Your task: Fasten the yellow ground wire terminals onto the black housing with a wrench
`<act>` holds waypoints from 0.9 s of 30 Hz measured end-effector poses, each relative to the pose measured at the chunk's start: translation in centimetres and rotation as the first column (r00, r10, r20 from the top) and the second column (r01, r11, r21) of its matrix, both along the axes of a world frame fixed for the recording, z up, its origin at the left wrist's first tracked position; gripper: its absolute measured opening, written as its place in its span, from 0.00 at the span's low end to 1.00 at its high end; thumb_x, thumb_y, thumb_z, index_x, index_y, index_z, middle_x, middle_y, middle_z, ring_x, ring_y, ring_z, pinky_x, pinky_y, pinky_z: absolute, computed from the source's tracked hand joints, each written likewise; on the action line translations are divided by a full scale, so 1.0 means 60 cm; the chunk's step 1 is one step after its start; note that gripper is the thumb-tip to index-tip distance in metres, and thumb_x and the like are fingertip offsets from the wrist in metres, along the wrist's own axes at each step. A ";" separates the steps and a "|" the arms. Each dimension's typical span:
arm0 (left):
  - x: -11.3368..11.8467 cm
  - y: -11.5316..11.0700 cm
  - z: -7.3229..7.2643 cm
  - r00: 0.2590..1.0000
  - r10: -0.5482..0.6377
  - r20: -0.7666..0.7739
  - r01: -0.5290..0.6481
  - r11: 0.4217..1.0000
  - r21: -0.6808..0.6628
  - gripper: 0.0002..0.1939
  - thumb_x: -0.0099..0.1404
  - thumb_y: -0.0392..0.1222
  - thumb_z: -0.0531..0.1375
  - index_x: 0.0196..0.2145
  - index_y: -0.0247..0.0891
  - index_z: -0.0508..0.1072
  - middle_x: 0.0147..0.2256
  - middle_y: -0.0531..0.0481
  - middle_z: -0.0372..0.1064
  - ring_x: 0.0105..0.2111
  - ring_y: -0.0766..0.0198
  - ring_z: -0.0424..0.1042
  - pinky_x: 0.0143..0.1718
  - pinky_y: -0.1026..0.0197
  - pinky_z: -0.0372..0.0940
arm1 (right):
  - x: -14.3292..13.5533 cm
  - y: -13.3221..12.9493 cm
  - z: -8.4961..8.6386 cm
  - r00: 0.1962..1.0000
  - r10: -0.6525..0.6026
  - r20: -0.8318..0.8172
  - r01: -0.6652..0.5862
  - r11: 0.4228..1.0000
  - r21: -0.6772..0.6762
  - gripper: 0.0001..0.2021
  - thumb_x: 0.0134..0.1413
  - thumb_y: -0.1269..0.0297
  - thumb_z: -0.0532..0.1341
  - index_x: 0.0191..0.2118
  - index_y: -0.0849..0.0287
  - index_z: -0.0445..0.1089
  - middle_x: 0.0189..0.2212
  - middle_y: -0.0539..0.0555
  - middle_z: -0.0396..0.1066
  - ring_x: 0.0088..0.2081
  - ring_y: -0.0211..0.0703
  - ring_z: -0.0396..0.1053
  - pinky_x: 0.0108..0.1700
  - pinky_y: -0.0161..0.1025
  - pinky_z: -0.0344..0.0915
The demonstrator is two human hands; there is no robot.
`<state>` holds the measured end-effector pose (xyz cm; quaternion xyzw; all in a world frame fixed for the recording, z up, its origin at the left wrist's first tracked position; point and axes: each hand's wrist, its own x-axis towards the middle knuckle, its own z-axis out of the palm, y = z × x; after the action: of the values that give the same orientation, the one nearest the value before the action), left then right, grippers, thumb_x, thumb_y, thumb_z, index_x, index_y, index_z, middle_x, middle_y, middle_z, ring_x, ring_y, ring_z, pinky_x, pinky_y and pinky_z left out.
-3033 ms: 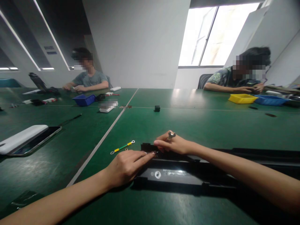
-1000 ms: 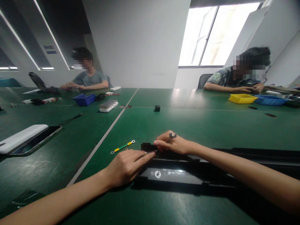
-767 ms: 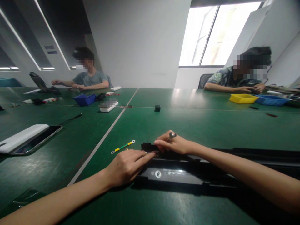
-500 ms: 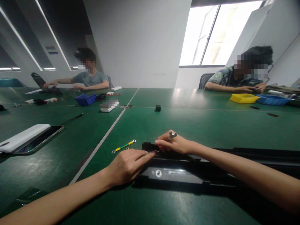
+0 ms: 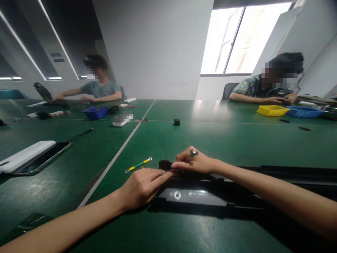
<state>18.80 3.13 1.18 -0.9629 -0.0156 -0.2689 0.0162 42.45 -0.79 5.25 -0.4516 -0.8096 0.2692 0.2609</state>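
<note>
My right hand [image 5: 196, 161] is closed around an open-end wrench, with the wrench's forked metal head [image 5: 193, 152] standing up above the knuckles. Its fingertips point down at the left end of a long black rail-like housing [image 5: 189, 197]. From the left, my left hand [image 5: 142, 186] lies against that same end, fingers drawn together and tips meeting the right fingertips; whatever small part they pinch is hidden. Beyond the left hand lies a short green-and-yellow wire with ring terminals [image 5: 138, 165]. A small brass-coloured ring [image 5: 142, 167] is close to it.
To the left are a white case [image 5: 27, 156] and a phone [image 5: 43, 160]. Farther back sit a small black block [image 5: 176, 122], a dark blue bin [image 5: 95, 112], a yellow bin [image 5: 272, 110] and a blue bin [image 5: 304, 112]. Two people sit across the green table [image 5: 223, 140].
My right fingertips and thumb have shifted slightly left and down at the housing's end, the wrench still in that hand. My left hand stays in place.
</note>
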 end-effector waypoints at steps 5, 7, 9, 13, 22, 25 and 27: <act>-0.003 0.001 -0.005 1.000 -0.001 -0.003 0.001 1.000 0.006 0.20 0.68 0.32 0.49 0.57 0.33 0.61 0.43 0.40 0.72 0.38 0.56 0.73 0.35 0.55 0.71 | -0.001 -0.001 0.002 0.999 0.000 -0.040 -0.001 0.999 -0.048 0.23 0.51 0.49 0.61 0.20 0.66 0.67 0.14 0.47 0.59 0.18 0.30 0.54 0.19 0.28 0.50; -0.003 0.001 -0.005 1.000 -0.001 0.000 0.001 1.000 0.008 0.21 0.68 0.32 0.49 0.58 0.33 0.60 0.42 0.40 0.72 0.38 0.56 0.73 0.35 0.55 0.71 | -0.001 -0.003 0.006 0.998 0.002 -0.061 -0.007 0.997 -0.080 0.22 0.50 0.49 0.62 0.21 0.66 0.67 0.15 0.47 0.60 0.19 0.31 0.56 0.20 0.29 0.51; -0.001 0.001 -0.004 1.000 0.000 0.003 0.000 1.000 0.008 0.21 0.68 0.32 0.48 0.58 0.33 0.59 0.42 0.40 0.72 0.38 0.56 0.73 0.35 0.55 0.71 | -0.001 -0.005 0.009 0.996 0.025 -0.088 -0.034 0.994 -0.099 0.21 0.51 0.49 0.61 0.23 0.66 0.67 0.16 0.48 0.62 0.20 0.32 0.58 0.21 0.29 0.53; 0.001 0.000 -0.002 1.000 0.007 0.001 -0.007 1.000 0.004 0.20 0.69 0.32 0.48 0.57 0.33 0.61 0.42 0.41 0.72 0.38 0.57 0.73 0.36 0.56 0.71 | 0.002 -0.005 0.012 0.991 0.102 -0.089 -0.108 0.992 -0.060 0.19 0.56 0.51 0.57 0.27 0.65 0.67 0.20 0.50 0.65 0.23 0.34 0.60 0.25 0.31 0.57; -0.001 -0.001 -0.003 1.000 0.015 0.005 -0.015 1.000 0.016 0.19 0.69 0.32 0.48 0.56 0.32 0.62 0.43 0.40 0.72 0.39 0.57 0.73 0.36 0.56 0.71 | 0.008 0.002 0.006 0.985 0.148 -0.092 -0.149 0.989 -0.003 0.18 0.61 0.56 0.51 0.27 0.64 0.65 0.19 0.48 0.60 0.22 0.33 0.58 0.26 0.31 0.56; 0.000 -0.001 -0.001 1.000 0.017 0.010 -0.017 1.000 0.018 0.19 0.69 0.32 0.47 0.56 0.32 0.62 0.42 0.41 0.72 0.39 0.57 0.73 0.36 0.56 0.71 | 0.008 0.000 0.005 0.985 0.132 -0.112 -0.136 0.990 -0.031 0.20 0.62 0.54 0.50 0.26 0.64 0.65 0.18 0.47 0.60 0.22 0.33 0.59 0.26 0.31 0.57; 0.000 -0.002 0.000 1.000 0.012 0.017 -0.012 1.000 0.019 0.19 0.69 0.32 0.48 0.56 0.32 0.62 0.42 0.40 0.72 0.39 0.58 0.73 0.36 0.56 0.71 | 0.008 0.000 0.005 0.985 0.123 -0.118 -0.128 0.991 -0.036 0.21 0.62 0.53 0.51 0.26 0.65 0.66 0.17 0.48 0.61 0.21 0.33 0.59 0.26 0.31 0.57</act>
<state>18.79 3.03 1.17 -0.9604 -0.0189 -0.2768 0.0269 42.95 -0.81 5.53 -0.3892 -0.8139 0.3283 0.2799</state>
